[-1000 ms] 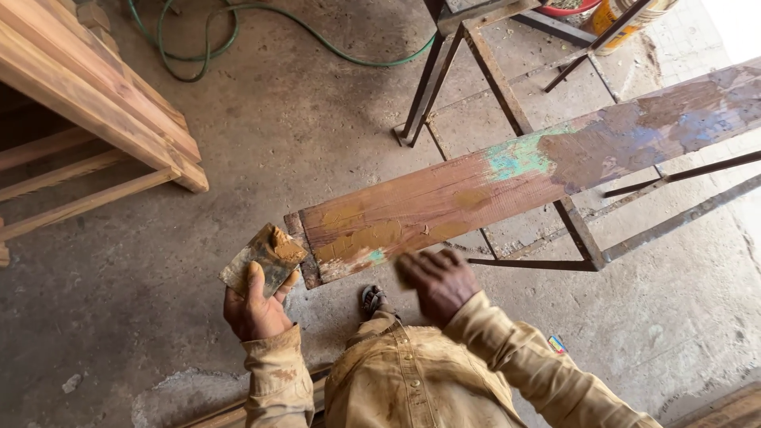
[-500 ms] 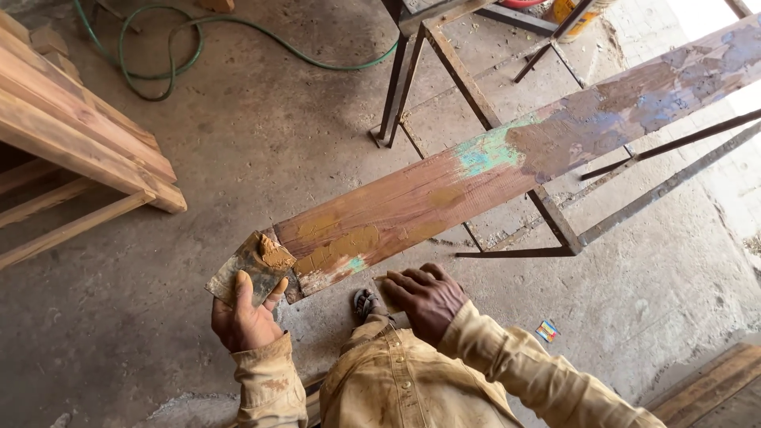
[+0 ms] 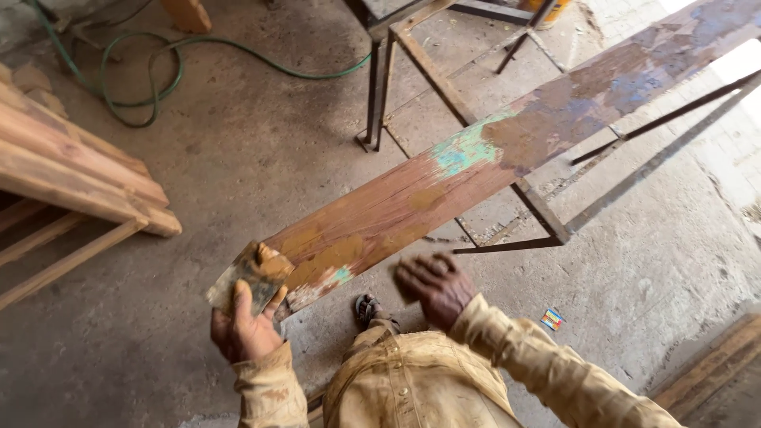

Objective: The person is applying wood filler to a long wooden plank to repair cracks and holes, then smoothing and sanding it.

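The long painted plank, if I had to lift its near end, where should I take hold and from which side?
Judging by its pose, grip the plank by its two long edges just behind the near end, coming from above and from the person's side. That end juts free over the floor, past the metal stand. The left hand holds a putty-smeared scraper there; the right hand is blurred beside it.

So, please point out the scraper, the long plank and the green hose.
scraper (image 3: 242,281), head view, middle of its smeared blade.
plank (image 3: 412,202), head view, bare brown stretch of its top face.
green hose (image 3: 158,55), head view, loop on the floor.
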